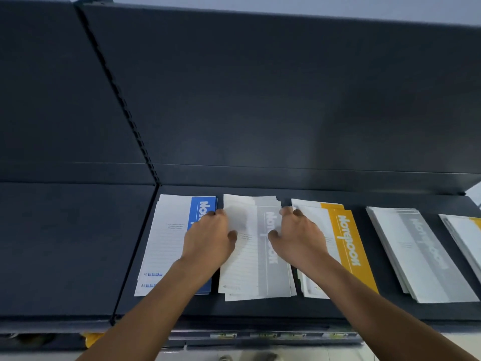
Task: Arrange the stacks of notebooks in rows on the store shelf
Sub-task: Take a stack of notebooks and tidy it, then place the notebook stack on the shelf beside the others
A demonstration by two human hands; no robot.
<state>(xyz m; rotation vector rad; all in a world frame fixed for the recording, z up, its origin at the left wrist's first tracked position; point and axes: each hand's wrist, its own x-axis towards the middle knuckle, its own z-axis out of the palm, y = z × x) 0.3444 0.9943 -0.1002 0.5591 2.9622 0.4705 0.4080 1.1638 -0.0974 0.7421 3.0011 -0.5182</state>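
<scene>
A dark store shelf (260, 310) runs across the view below a tall dark back panel (260, 100), and five stacks of notebooks lie flat on it in one row, side by side from the shelf's left edge to its right. Nearest the left edge is the blue notebook stack (166, 243), white covers with a blue band. Next comes the grey notebook stack (256, 269), white with a pale grey band reading "Notebook"; its books are slightly fanned, their far and near edges uneven. Beside it lies the yellow notebook stack (348, 243), then a second grey stack (416, 251), fanned as well, and at the right edge a fifth stack (466, 230) cut off by the frame. The stacks lie apart, with narrow strips of shelf between them. The left hand (208, 238) holds the grey notebook stack by its left side, fingers (218, 212) curled down at the far left edge and thumb (232, 234) laid on the cover. The right hand (302, 235) grips the right side likewise, its fingers (287, 211) hooked over the far right edge and its thumb (273, 234) on the cover.
</scene>
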